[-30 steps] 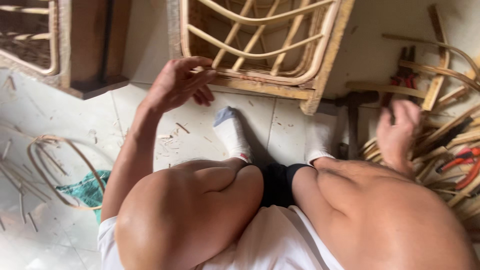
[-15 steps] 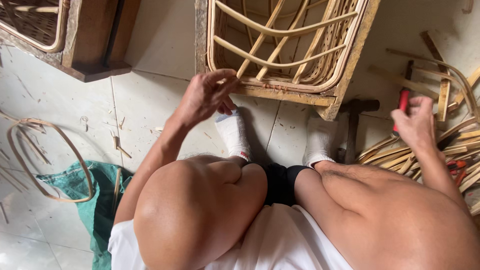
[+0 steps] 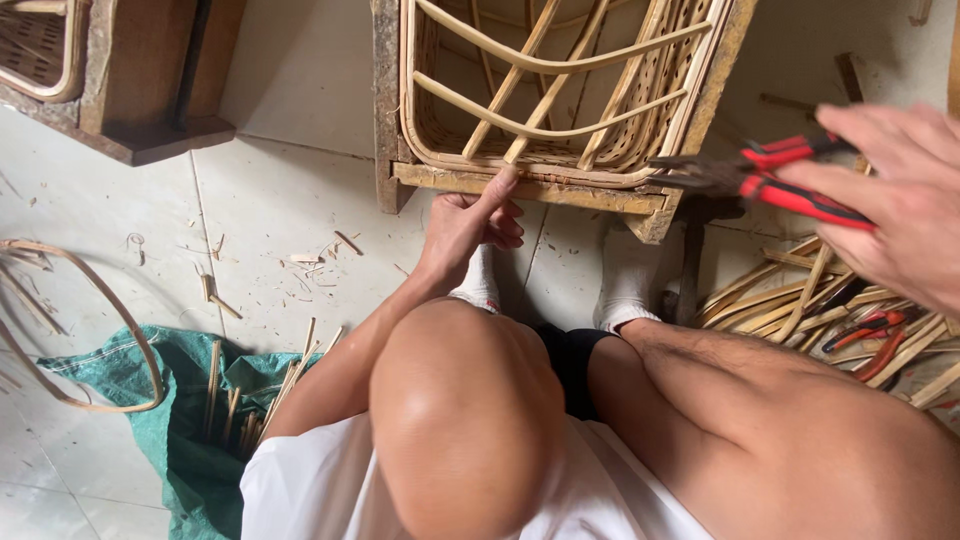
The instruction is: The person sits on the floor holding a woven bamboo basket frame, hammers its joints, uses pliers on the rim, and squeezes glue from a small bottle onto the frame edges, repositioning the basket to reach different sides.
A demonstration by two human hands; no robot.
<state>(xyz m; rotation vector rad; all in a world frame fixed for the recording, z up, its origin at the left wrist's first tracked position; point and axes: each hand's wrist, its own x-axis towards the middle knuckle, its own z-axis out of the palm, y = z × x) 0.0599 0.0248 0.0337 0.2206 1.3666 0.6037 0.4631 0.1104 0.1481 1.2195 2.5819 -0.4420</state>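
Observation:
A woven rattan basket in a wooden frame [image 3: 560, 100] stands on the tiled floor in front of my feet. My left hand [image 3: 470, 222] rests at the frame's near wooden edge, index finger stretched up against it, the other fingers curled. My right hand [image 3: 895, 195] is raised at the right and grips red-handled pliers [image 3: 770, 172], whose dark jaws point left toward the frame's near right corner. My knees and white socks fill the lower middle of the view.
A pile of cane strips [image 3: 800, 300] lies at the right with another red-handled tool [image 3: 865, 335] on it. A hammer [image 3: 692, 262] stands beside my right foot. A green sack [image 3: 200, 420] holding cane offcuts and a bent cane loop [image 3: 100, 320] lie at the left. Another wooden frame [image 3: 130, 80] sits top left.
My right hand has lifted off the cane pile with the red-handled pliers and moved toward the basket frame. My left hand stays at the frame's edge; the view has shifted left.

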